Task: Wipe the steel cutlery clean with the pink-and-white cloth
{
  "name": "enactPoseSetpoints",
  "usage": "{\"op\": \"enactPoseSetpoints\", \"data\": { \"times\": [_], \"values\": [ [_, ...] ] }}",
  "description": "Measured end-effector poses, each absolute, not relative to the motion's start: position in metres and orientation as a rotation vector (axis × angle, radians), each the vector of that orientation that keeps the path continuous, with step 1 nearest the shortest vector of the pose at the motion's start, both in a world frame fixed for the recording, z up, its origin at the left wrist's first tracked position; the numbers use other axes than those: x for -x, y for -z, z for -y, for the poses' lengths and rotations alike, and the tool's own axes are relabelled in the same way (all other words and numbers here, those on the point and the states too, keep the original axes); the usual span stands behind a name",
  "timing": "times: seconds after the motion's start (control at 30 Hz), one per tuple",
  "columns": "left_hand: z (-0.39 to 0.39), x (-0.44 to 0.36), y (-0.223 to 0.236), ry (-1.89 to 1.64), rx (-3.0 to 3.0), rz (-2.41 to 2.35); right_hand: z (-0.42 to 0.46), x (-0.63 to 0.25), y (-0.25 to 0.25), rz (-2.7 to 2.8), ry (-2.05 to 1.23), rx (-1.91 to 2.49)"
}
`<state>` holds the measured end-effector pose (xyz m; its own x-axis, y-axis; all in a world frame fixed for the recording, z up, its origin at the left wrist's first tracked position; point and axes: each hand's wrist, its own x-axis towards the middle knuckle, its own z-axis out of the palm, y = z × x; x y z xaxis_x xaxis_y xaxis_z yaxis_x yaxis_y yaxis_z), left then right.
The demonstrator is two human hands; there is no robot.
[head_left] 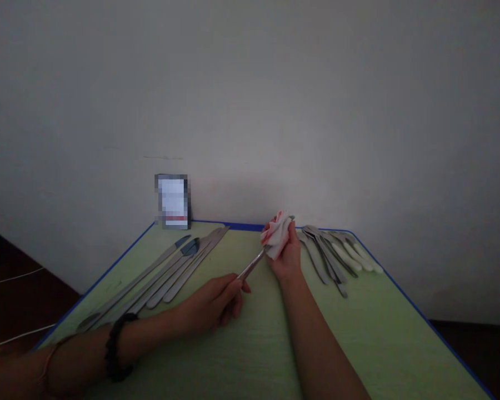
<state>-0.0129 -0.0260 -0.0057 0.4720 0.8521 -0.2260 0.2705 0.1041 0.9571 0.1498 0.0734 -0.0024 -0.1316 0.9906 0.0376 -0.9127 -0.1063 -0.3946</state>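
Over pale-green tabletop (244, 361), gripped metal utensil (252, 263) with left hand (219, 303), clutched cloth (279, 236) around its far end with right hand (288, 260) at twelve o'clock, between knives (195, 264) at ten and spoons (313, 230) at two.

A crumpled cloth (278, 236) conceals most of the far end of a metal utensil (252, 265), leaving its full shape unclear, and covers part of the right hand (287, 260). Heavy pixelation obscures the screen of an upright device (174, 201), its contents unreadable. At left, the left forearm (158, 332) blocks the lower ends of some of the long flatware (166, 278); at right, overlapping heads in the cutlery pile (323, 250) hide one another, their types hard to tell in dim, soft focus. Both forearms run out of frame, as does the near side of the table (254, 355). The left edge crops two pale cords (12, 278).
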Motion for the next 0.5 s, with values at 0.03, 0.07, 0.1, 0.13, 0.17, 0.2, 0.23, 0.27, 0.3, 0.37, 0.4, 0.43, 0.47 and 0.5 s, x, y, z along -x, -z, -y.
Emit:
{"op": "enactPoseSetpoints", "data": {
  "times": [0.03, 0.07, 0.1, 0.13, 0.17, 0.2, 0.23, 0.27, 0.3, 0.37, 0.4, 0.43, 0.47, 0.5],
  "values": [
    [0.027, 0.013, 0.006, -0.583, -1.462, -1.043, -0.074, -0.15, 0.003, 0.383, -1.669, 0.277],
    [0.027, 0.014, 0.006, -0.594, -1.478, -1.037, -0.074, -0.15, 0.004, 0.39, -1.674, 0.285],
    [0.027, 0.014, 0.006, -0.605, -1.492, -1.031, -0.075, -0.15, 0.005, 0.389, -1.685, 0.293],
    [0.028, 0.014, 0.007, -0.617, -1.502, -1.027, -0.076, -0.149, 0.005, 0.381, -1.696, 0.302],
    [0.028, 0.014, 0.007, -0.626, -1.509, -1.024, -0.077, -0.149, 0.006, 0.371, -1.706, 0.312],
    [0.027, 0.014, 0.008, -0.636, -1.51, -1.021, -0.078, -0.148, 0.006, 0.365, -1.714, 0.325],
    [0.027, 0.013, 0.009, -0.648, -1.509, -1.017, -0.079, -0.147, 0.006, 0.366, -1.722, 0.34],
    [0.026, 0.012, 0.009, -0.665, -1.518, -1.018, -0.079, -0.145, 0.006, 0.376, -1.729, 0.355],
    [0.025, 0.011, 0.01, -0.704, -1.515, -1.023, -0.079, -0.143, 0.005, 0.397, -1.742, 0.369],
    [0.022, 0.008, 0.014, -0.789, -1.491, -1.041, -0.078, -0.139, 0.004, 0.458, -1.788, 0.385],
    [0.021, 0.007, 0.015, -0.817, -1.463, -1.058, -0.076, -0.137, 0.003, 0.483, -1.819, 0.381],
    [0.021, 0.005, 0.017, -0.843, -1.445, -1.077, -0.074, -0.135, 0.001, 0.497, -1.843, 0.367],
    [0.02, 0.003, 0.018, -0.867, -1.42, -1.094, -0.072, -0.134, 0.0, 0.5, -1.865, 0.35],
    [0.02, 0.001, 0.019, -0.874, -1.387, -1.108, -0.069, -0.132, 0.0, 0.496, -1.875, 0.336]
  ]
}}
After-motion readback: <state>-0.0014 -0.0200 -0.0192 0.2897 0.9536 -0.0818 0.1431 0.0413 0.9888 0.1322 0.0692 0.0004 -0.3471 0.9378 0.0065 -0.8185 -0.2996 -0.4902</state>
